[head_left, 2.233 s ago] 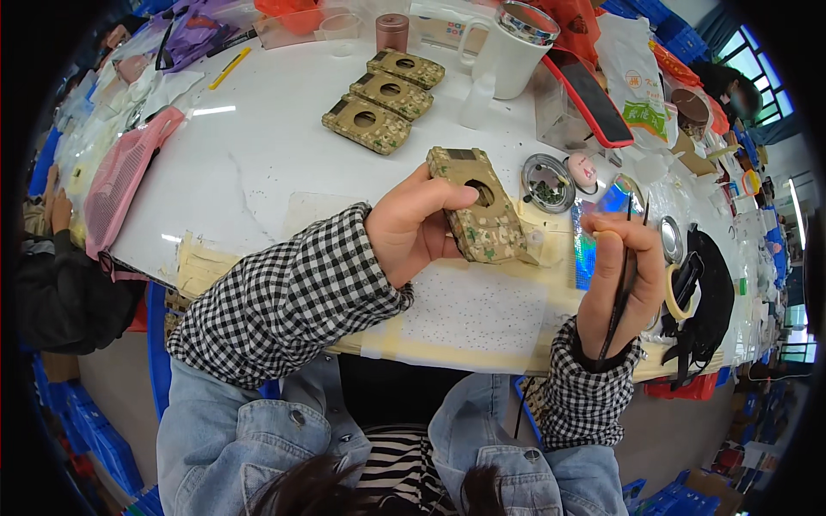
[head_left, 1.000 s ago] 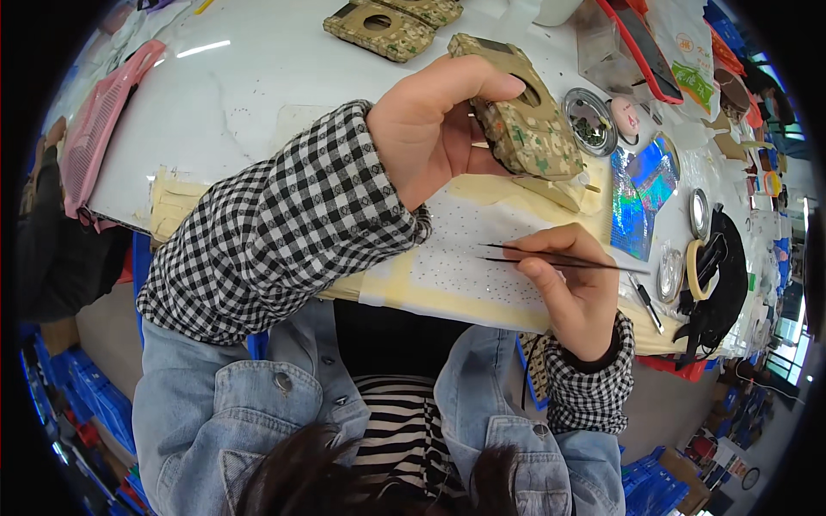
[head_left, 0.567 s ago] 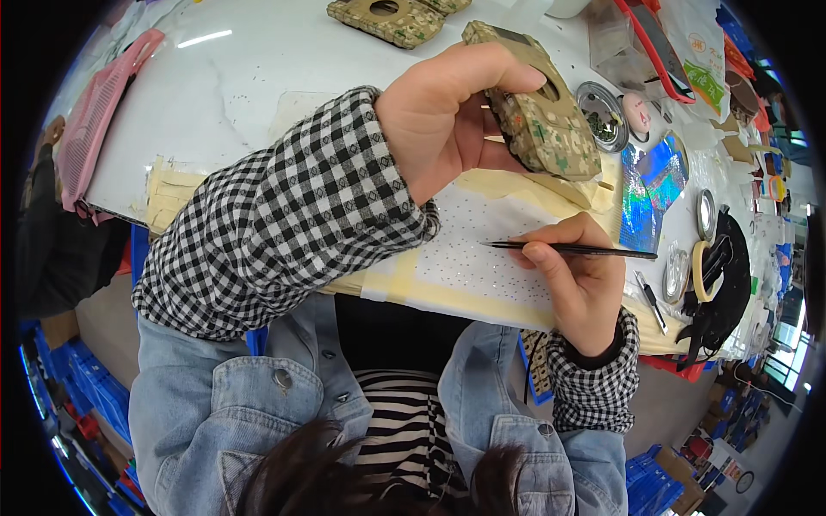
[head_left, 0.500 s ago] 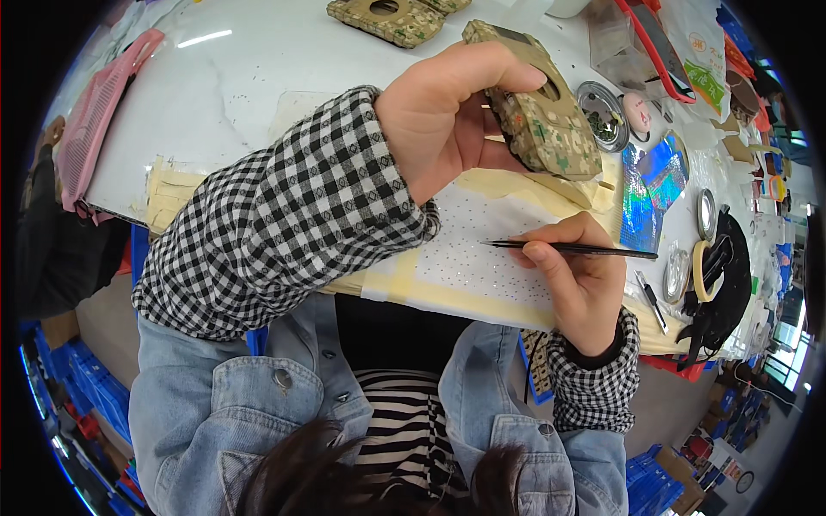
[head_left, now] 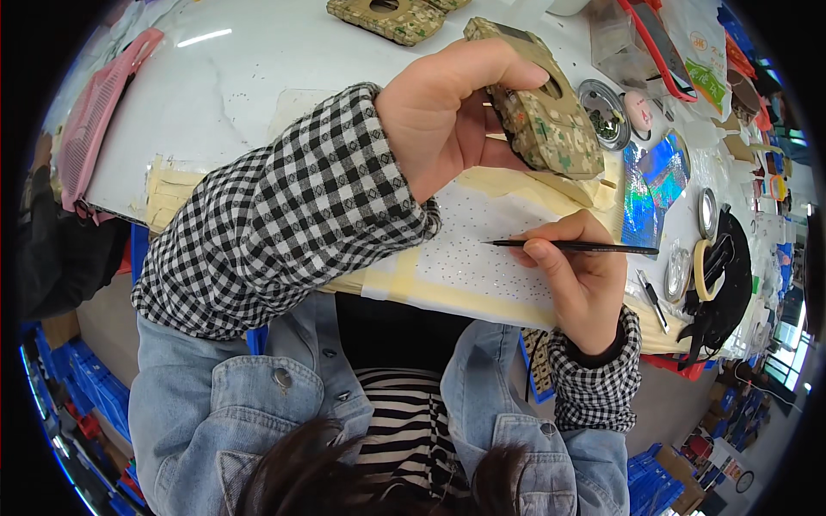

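Note:
My left hand point(head_left: 456, 112) is closed around a camouflage-patterned case point(head_left: 551, 129) with a round opening in its tan face, held tilted above the table. Its thumb lies on the face beside the opening; some fingers are hidden behind the case. Pinched in my right hand point(head_left: 578, 279) is a thin black fine-tipped brush point(head_left: 594, 247), lying nearly level with its tip to the left. The tip hovers over or touches a white sheet point(head_left: 482, 279) dotted with many tiny dark and shiny specks; I cannot tell which. Yellowish tape edges the sheet.
More camouflage cases point(head_left: 387, 19) lie at the far side. To the right are a round metal dish point(head_left: 604, 114) with small green bits, holographic blue pouches point(head_left: 654, 189), a craft knife point(head_left: 652, 301), a tape roll point(head_left: 710, 269) and a black bag point(head_left: 730, 284). A pink basket point(head_left: 103, 120) stands far left.
Almost nothing differs. The camouflage case in my left hand has shifted very slightly; my right hand keeps the brush over the same part of the sheet.

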The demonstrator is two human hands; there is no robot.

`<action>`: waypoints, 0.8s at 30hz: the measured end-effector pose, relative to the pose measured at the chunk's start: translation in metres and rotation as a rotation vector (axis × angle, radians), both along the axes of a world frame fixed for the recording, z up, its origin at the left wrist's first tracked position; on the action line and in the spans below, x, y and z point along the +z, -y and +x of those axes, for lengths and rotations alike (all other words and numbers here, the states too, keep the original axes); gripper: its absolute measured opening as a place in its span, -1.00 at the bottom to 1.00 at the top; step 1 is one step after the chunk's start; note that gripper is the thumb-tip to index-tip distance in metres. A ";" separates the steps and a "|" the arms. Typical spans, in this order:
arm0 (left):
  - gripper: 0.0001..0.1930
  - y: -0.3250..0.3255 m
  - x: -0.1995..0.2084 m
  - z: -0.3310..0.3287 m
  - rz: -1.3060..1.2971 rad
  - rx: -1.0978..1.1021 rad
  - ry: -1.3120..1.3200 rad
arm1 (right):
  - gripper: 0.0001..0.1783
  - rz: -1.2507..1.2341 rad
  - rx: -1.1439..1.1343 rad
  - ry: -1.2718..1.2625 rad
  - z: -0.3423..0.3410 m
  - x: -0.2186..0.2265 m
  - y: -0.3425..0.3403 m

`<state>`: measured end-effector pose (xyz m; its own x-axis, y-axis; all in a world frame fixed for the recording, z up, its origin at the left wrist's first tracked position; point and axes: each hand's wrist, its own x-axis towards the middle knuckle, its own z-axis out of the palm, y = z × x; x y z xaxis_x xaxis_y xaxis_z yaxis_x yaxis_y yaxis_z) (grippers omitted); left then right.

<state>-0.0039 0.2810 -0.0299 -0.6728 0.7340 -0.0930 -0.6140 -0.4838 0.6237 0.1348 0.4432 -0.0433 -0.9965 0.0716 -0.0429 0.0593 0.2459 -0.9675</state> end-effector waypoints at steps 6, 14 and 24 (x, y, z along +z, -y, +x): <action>-0.73 0.000 0.000 0.000 0.003 0.007 -0.009 | -0.86 0.015 -0.007 0.001 0.000 0.000 -0.001; -0.73 -0.001 0.000 0.000 0.001 0.017 -0.019 | -0.87 0.018 -0.033 -0.001 0.000 0.001 0.000; -0.73 0.000 0.000 0.000 -0.007 0.007 -0.030 | -0.87 -0.009 -0.009 0.009 0.000 0.000 0.000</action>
